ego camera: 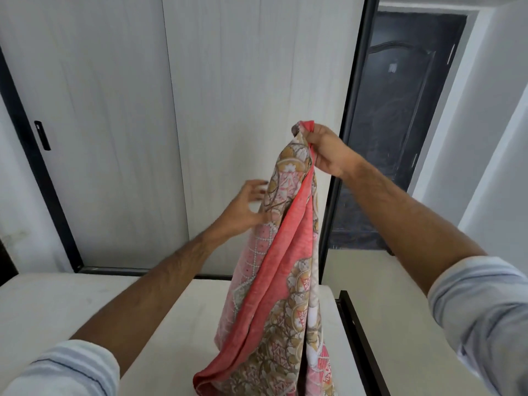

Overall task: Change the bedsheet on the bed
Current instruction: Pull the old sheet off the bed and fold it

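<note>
Left hand (247, 205): fingers spread and loosely curved, tips at the left edge of the bedsheet (274, 284) about a third of the way down the hanging length. Contact looks like a touch or the start of a grab, not a closed grip. It's motion-blurred, so can't say for sure whether any fabric is pinched.

Bedsheet: red/pink with a beige floral print, hanging as one bunched column directly ahead, between the two hands. Long axis near vertical, leaning slightly so the top sits toward the right hand. Bottom end pools on the bare mattress (85, 304) below both hands. Plain red band runs down the middle of the folds, likely a border or the reverse side.

Right hand (321, 150): fist closed on the top corner of the sheet, carrying all the hanging weight. It's the higher and farther hand; the left is lower and just beside the fabric.

Key relation for the next move, as I read it: the sheet needs to go from vertical bundle to horizontal spread. Left hand is best placed to find an edge and run along it away from the right hand, opening the width over the mattress.

Hidden/unclear:
- other corners are buried in the folds, can't locate any
- lower end of the sheet is cut off at the frame bottom
- mattress extent cut off left and bottom; only a dark bed frame (363, 338) rail shows below the right forearm
- sheet size vs bed: can't judge
</note>
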